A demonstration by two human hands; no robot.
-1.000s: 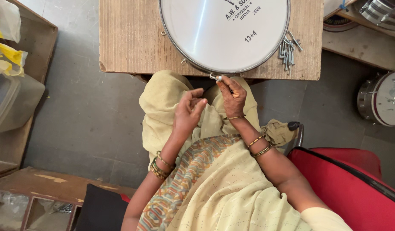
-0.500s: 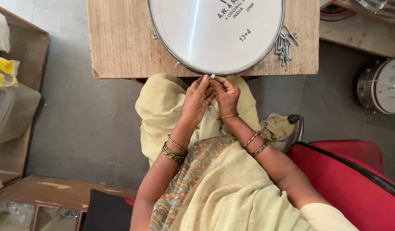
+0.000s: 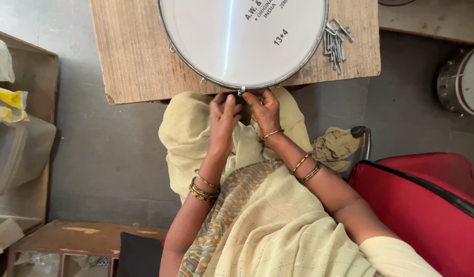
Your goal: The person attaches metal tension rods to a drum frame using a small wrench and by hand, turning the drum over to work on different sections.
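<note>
A round drum [image 3: 237, 36] with a white skin and a metal hoop lies flat on a wooden board [image 3: 129, 56]. Both hands meet at the drum's near rim, at a small metal lug [image 3: 241, 91] on the hoop. My left hand [image 3: 224, 115] has its fingertips just below the lug. My right hand [image 3: 263, 107] pinches at the lug from the right side. What the fingers hold is too small to make out. Bangles sit on both wrists.
A pile of metal bolts [image 3: 335, 43] lies on the board right of the drum. Another drum [image 3: 462, 79] stands at the far right. A red bag [image 3: 427, 205] is at my right. Plastic-wrapped items [image 3: 11, 138] fill a wooden shelf on the left.
My left hand rose from my lap to the drum's rim beside the right hand. The view shifted, so the drum and board sit more to the right.
</note>
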